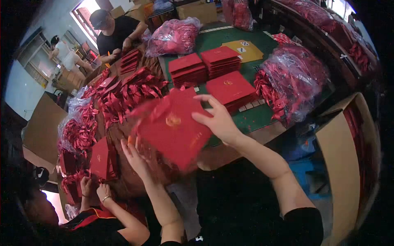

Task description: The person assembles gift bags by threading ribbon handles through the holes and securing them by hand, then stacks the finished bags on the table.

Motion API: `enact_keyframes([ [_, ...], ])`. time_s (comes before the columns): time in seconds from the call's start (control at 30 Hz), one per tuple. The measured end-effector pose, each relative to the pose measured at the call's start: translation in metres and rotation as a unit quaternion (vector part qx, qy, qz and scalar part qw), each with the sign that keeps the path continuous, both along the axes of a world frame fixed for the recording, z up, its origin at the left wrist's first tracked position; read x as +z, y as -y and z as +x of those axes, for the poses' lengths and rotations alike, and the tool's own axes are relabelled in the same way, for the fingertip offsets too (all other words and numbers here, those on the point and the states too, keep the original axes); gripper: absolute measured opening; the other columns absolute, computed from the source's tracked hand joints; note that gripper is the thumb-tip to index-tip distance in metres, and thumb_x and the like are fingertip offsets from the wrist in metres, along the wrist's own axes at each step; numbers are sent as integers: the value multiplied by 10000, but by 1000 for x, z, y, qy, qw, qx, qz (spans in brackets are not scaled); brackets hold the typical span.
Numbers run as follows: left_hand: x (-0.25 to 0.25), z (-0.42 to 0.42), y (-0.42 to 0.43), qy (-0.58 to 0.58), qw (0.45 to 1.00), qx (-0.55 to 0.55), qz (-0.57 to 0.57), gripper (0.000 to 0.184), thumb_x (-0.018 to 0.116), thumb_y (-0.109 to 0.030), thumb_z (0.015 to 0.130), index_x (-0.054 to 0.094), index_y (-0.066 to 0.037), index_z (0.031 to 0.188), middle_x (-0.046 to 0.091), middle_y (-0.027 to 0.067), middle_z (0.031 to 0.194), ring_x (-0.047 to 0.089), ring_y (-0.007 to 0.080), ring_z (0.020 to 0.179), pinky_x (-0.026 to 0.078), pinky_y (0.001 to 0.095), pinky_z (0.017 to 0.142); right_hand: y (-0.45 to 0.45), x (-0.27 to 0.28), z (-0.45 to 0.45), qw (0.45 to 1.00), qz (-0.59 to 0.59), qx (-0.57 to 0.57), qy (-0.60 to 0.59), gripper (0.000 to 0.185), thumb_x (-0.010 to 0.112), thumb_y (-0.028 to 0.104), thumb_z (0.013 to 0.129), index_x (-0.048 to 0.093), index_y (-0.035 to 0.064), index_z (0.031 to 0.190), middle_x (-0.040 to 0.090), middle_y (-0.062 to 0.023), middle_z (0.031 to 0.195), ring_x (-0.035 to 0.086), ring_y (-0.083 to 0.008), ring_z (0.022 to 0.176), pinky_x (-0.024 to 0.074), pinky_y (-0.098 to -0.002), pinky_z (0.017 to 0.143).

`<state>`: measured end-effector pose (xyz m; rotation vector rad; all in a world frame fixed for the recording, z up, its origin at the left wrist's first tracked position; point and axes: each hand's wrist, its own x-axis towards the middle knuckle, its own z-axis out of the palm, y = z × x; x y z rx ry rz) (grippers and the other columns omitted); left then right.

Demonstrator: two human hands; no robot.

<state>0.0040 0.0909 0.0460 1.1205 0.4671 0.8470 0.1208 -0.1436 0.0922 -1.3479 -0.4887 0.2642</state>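
Note:
A red gift bag (pixel 176 127) with a gold emblem is tilted in front of me, smeared by motion, with a red ribbon blurred along its upper left side. My right hand (pixel 217 121) grips its right edge between thumb and fingers. Below its left corner, my left hand (pixel 137 158) has its fingers stretched out, with something orange at one fingertip; whether it touches the bag I cannot tell. Just beyond my right hand lies a stack of flat red bags (pixel 231 88), with two more stacks (pixel 186 67) (pixel 220 57) behind it.
Red ribbons (pixel 131 92) heap on the brown-covered table at left. A plastic-wrapped red bundle (pixel 293 78) sits right on the green mat (pixel 213 37). Two co-workers handle red bags, one at lower left (pixel 104 192), one across (pixel 119 30). An open cardboard box (pixel 342 151) stands at right.

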Motion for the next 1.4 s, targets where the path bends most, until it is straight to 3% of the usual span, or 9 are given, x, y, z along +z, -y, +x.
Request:
enact_keyframes([
  [0.07, 9, 22, 11, -74, 997, 14, 30, 612, 413, -393, 1003, 176, -107, 1490, 347, 126, 1447, 452, 259, 1260, 442, 380, 960, -41, -30, 36, 992, 67, -103, 24, 421, 619, 142, 899, 431, 47, 1264, 523, -141, 1224, 526, -285, 1135, 426, -401, 963],
  [0.1, 0, 35, 22, -26, 999, -15, 15, 607, 410, -368, 1007, 193, -65, 1485, 343, 136, 1459, 381, 247, 1324, 322, 348, 1066, -56, -43, 48, 984, 68, -152, 69, 418, 601, 138, 913, 416, 50, 1278, 523, -156, 1219, 532, -297, 1126, 436, -408, 946],
  [0.13, -29, 46, 7, -110, 982, -68, 140, 664, 389, -466, 988, 173, -109, 1503, 192, 119, 1546, 169, 269, 1432, 137, 471, 1142, -59, -36, 42, 980, -24, -186, 61, 415, 565, 154, 941, 389, 49, 1302, 530, -195, 1201, 536, -321, 1123, 448, -422, 927],
  [0.2, -25, 63, 33, -165, 970, -103, 143, 552, 384, -287, 1021, 237, 9, 1463, 285, 146, 1509, 296, 235, 1378, 223, 339, 1123, -77, -69, 51, 962, -101, -251, 46, 423, 635, 104, 870, 441, 51, 1243, 604, -187, 1127, 589, -355, 1021, 468, -380, 875],
  [0.47, -61, 95, 50, -165, 954, -99, 230, 570, 464, -63, 945, 232, 25, 1458, 363, 210, 1458, 389, 276, 1323, 288, 334, 1083, -75, -89, 44, 862, -311, -342, 209, 423, 566, 167, 921, 411, -20, 1268, 441, -211, 1232, 423, -373, 1151, 371, -499, 970],
  [0.83, -68, 95, 52, -130, 971, -90, 178, 578, 485, 21, 881, 310, -1, 1432, 354, 161, 1457, 365, 262, 1328, 263, 352, 1098, -59, -81, 28, 945, -255, -191, 70, 562, 436, 121, 954, 205, -18, 1447, 300, -211, 1464, 336, -372, 1323, 344, -451, 1059],
  [1.1, -28, 45, 85, -93, 965, -82, 229, 651, 495, -56, 949, 152, -88, 1502, 159, 147, 1549, 176, 287, 1424, 211, 423, 1135, 33, -31, 39, 766, -407, -194, 458, 754, 602, 354, 884, 243, 19, 1456, 191, -204, 1519, 233, -348, 1396, 203, -481, 1125],
  [1.2, -29, 23, 106, -118, 942, -90, 300, 650, 501, -96, 951, 160, -106, 1504, 154, 128, 1553, 140, 278, 1435, 176, 444, 1147, 76, -66, 65, 679, -602, -123, 401, 744, 648, 410, 834, 363, 20, 1400, 350, -194, 1450, 290, -350, 1370, 182, -502, 1127],
  [1.4, -21, -6, 135, -35, 951, -121, 283, 578, 461, -103, 975, 201, -75, 1490, 231, 136, 1526, 234, 267, 1404, 194, 421, 1146, 103, -64, 28, 647, -470, -233, 553, 436, 592, 118, 757, 593, 65, 1190, 599, -142, 1173, 556, -312, 1093, 438, -446, 938],
])
